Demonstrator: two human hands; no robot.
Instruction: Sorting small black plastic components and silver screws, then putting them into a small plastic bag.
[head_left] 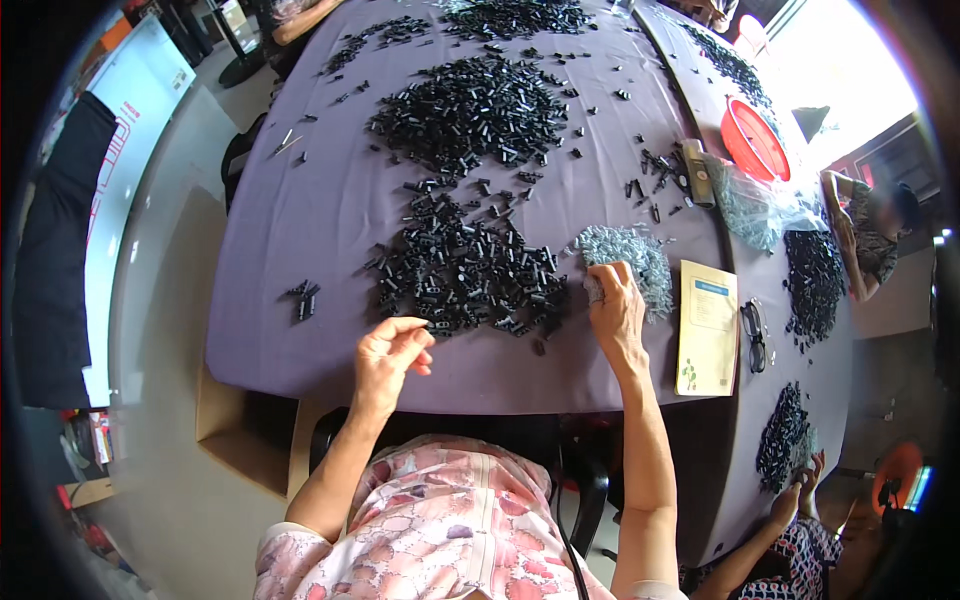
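My left hand (393, 362) is at the near edge of a heap of small black tube-shaped parts (465, 270). Its thumb and forefinger are pinched together; whatever lies between them is too small to make out against the black heap. To the right, my right hand (617, 310) reaches into a pile of small clear, pale-blue pieces (640, 255). The fingers there are bent and drawn together at the pile's near left side, and their tips are partly hidden. Both piles rest on a purple-grey tablecloth (270, 240).
A yellow booklet (707, 330) and black-framed glasses (757, 335) lie right of my right hand. Farther off are a larger black heap (470, 110), a red basket (755, 140) and a clear plastic bag (760, 205). Other people sit along the right side. An open cardboard box (245, 430) stands below the table's left edge.
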